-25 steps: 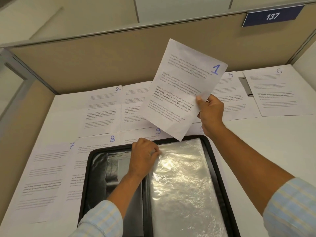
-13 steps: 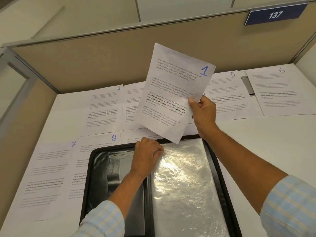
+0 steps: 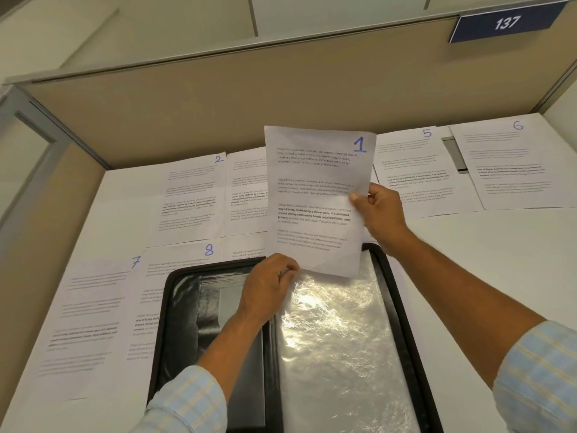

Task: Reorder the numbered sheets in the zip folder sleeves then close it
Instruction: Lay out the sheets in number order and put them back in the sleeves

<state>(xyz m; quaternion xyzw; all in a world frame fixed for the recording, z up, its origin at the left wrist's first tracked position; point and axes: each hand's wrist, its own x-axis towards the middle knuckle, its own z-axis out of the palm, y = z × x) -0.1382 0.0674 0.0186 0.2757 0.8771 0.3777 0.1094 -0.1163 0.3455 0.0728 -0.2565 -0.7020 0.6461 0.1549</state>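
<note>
A black zip folder lies open on the white desk, its clear plastic sleeves on the right half. My right hand pinches the right edge of sheet 1, held upright with its bottom edge at the top of the sleeves. My left hand pinches the top left corner of the front sleeve. Sheets 2, 5, 6, 7 and 8 lie face up on the desk around the folder.
More printed sheets are partly hidden behind sheet 1. A tan cubicle partition stands along the desk's far edge, with a blue sign reading 137. Bare desk surface lies right of the folder.
My right hand has brought sheet 1 down and straightened it, so its lower edge now meets the sleeve opening. My left hand has stayed at the sleeve's top corner.
</note>
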